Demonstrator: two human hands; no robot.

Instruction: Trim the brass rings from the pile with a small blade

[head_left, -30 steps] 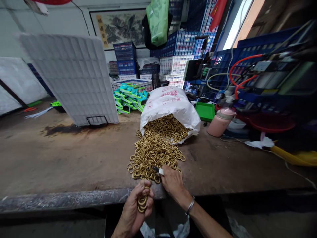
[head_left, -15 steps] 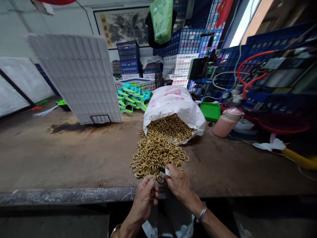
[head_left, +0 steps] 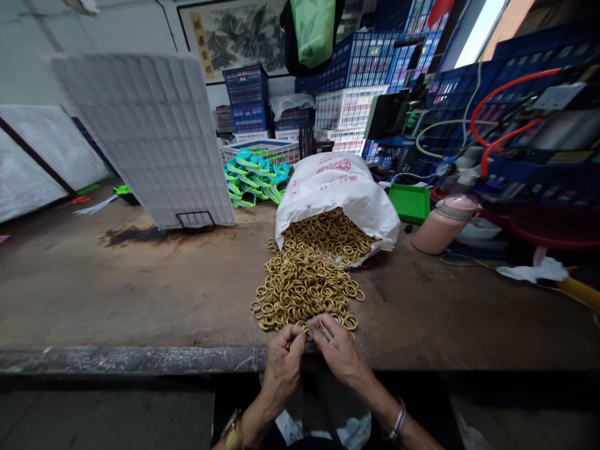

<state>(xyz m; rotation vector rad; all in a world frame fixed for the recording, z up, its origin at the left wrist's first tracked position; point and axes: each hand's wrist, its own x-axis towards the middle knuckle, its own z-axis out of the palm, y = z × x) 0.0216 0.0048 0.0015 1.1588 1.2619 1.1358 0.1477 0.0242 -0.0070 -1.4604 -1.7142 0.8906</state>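
A heap of brass-coloured rings (head_left: 304, 284) spills from the mouth of a white woven sack (head_left: 335, 181) onto the wooden table. My left hand (head_left: 285, 356), at the table's front edge, is closed, with a ring (head_left: 305, 329) pinched at its thumb and fingertips. Close beside it, my right hand (head_left: 338, 350) is closed around a small flat tool (head_left: 323, 330), pale along its side. The tool's tip is near the pinched ring; whether they touch I cannot tell. My palms are hidden from view.
A tall white ribbed panel (head_left: 150, 144) stands at left. Behind the sack lie green and blue plastic pieces (head_left: 255, 178). To the right are a green tray (head_left: 410, 203), a pink bottle (head_left: 445, 225) and a machine with orange hoses (head_left: 492, 119). Stacked crates (head_left: 351, 106) fill the back.
My hands have come together, bringing the tool to the ring at the left fingertips. My left hand has turned, its palm side now hidden. The view has shifted slightly.
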